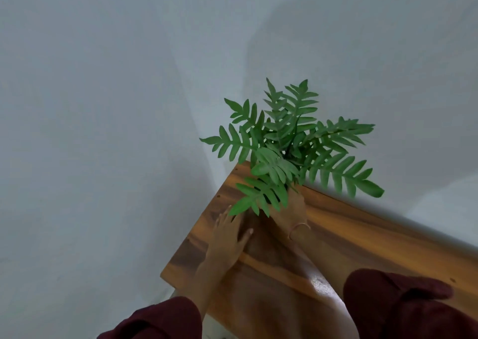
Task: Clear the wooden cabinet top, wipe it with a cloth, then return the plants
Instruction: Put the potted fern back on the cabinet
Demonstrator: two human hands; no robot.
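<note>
Both hands, left hand (227, 238) and right hand (293, 209), cupped the fern (284, 147) at the cabinet top's (362, 235) far-left corner (pot hidden, fronds floppy; probably best gripped low).

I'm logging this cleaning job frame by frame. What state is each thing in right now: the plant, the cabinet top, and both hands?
Green fern-like potted plant: upright at the far corner of the cabinet; its pot is hidden by fronds and hands.
Wooden cabinet top: bare apart from the plant, glossy, with a bright sheen near the front.
Left hand: fingers spread against the plant's base.
Right hand: on the base's other side, bracelet at the wrist.
</note>
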